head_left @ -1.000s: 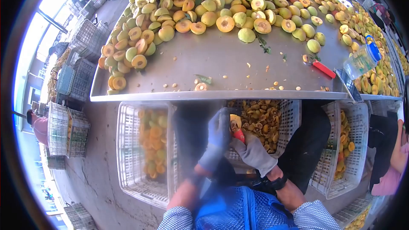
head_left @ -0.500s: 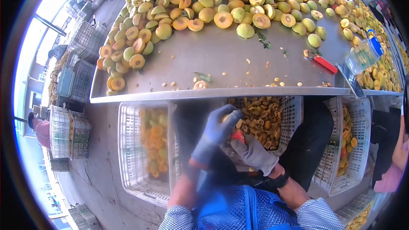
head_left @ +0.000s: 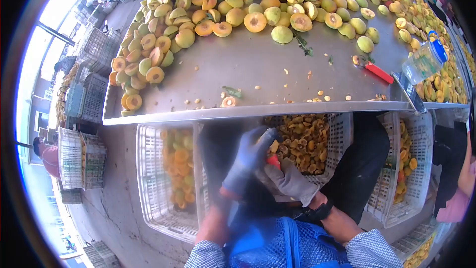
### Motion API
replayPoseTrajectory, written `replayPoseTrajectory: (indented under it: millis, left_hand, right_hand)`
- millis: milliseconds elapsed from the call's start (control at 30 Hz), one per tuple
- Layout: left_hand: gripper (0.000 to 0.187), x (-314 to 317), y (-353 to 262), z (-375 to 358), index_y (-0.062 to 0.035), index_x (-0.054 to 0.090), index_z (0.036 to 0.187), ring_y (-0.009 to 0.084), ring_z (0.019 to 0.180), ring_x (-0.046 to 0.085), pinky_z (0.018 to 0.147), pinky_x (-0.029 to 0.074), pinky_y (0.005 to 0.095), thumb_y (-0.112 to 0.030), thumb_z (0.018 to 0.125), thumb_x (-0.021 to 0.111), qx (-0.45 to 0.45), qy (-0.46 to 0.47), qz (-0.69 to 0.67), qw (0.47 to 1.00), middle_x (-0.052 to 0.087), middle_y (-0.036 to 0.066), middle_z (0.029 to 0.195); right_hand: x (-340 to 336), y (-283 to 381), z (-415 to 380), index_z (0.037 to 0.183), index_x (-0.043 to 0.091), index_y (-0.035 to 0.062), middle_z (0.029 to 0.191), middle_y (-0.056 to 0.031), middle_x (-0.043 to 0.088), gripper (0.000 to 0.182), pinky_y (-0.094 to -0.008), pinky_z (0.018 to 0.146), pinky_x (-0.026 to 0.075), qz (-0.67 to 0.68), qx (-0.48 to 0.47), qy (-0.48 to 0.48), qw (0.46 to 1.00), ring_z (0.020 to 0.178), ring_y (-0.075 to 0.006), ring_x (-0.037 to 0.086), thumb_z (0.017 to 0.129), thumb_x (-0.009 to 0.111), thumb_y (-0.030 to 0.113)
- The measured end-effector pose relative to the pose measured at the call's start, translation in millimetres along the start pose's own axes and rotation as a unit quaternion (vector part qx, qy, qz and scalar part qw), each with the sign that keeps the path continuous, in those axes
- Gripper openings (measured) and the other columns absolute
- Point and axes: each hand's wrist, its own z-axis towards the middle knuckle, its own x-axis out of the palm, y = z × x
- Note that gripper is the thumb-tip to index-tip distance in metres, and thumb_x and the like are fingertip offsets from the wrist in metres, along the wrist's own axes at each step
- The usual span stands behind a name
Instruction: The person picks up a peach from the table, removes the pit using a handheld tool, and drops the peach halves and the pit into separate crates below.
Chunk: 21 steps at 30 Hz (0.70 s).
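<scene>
tool (head_left: 273,161), red, in closed right hand (head_left: 288,176), long axis aslant toward fruit (head_left: 274,146) in left hand (head_left: 249,153)

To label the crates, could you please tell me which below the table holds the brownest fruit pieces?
The middle crate, between the knees; the left crate and right crate hold yellower fruit.

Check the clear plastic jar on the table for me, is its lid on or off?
On: the blue lid sits over the mouth of the clear plastic jar.
</scene>
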Motion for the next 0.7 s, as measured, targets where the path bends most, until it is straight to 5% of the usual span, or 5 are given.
replayPoseTrajectory:
  millis: [167,233,467,633,700]
  left_hand:
    - [0.029,2.3,5.2,2.4,0.0052,0.065,0.095,0.0109,0.079,0.06,0.072,0.049,0.0269,-0.022,0.094,0.057,0.002,-0.006,0.002,1.0,0.068,0.009,0.085]
    - [0.028,9.6,7.6,0.4,0.0048,0.065,0.095,0.011,0.078,0.06,0.072,0.049,0.0271,-0.022,0.094,0.057,0.053,-0.022,0.006,0.998,0.068,0.008,0.084]
    - [0.027,-4.0,16.1,10.3,0.0022,0.066,0.094,0.0097,0.076,0.059,0.071,0.049,0.0263,-0.024,0.093,0.06,0.016,0.117,-0.01,0.993,0.067,0.006,0.082]
    - [0.032,2.6,22.8,9.2,0.002,0.064,0.093,0.0141,0.071,0.061,0.067,0.05,0.0279,-0.03,0.094,0.058,0.024,0.177,-0.13,0.975,0.065,0.009,0.085]
    - [0.04,8.7,19.3,5.2,0.0017,0.062,0.092,0.0186,0.072,0.062,0.067,0.051,0.0298,-0.037,0.095,0.054,0.0,0.16,-0.304,0.939,0.064,0.011,0.084]
  right_hand:
    - [8.6,-17.3,-7.4,0.096,0.058,0.0051,0.076,0.0018,0.056,0.036,-0.026,0.057,0.042,0.103,0.085,-0.03,0.991,0.067,-0.011,0.056,0.098,0.048,0.04]
    - [-13.4,15.4,-1.4,0.095,0.057,0.0057,0.061,0.0052,0.045,0.035,-0.0247,0.044,0.034,0.437,0.358,0.15,0.811,0.047,-0.0093,0.043,0.099,0.047,0.039]
    - [-27.7,29.9,-6.3,0.087,0.05,0.0081,0.055,0.0063,0.035,0.036,-0.0239,0.039,0.026,0.338,0.252,0.167,0.891,0.04,-0.0068,0.031,0.1,0.046,0.042]
    - [-13.3,20.5,-15.0,0.082,0.045,0.0098,0.053,0.0042,0.034,0.042,-0.0255,0.041,0.026,0.574,0.266,0.188,0.751,0.039,-0.0091,0.028,0.098,0.045,0.049]
    - [-11.3,20.0,-13.0,0.079,0.044,0.0105,0.053,0.0043,0.034,0.044,-0.0251,0.042,0.025,0.549,0.257,0.177,0.776,0.039,-0.0092,0.028,0.097,0.045,0.05]
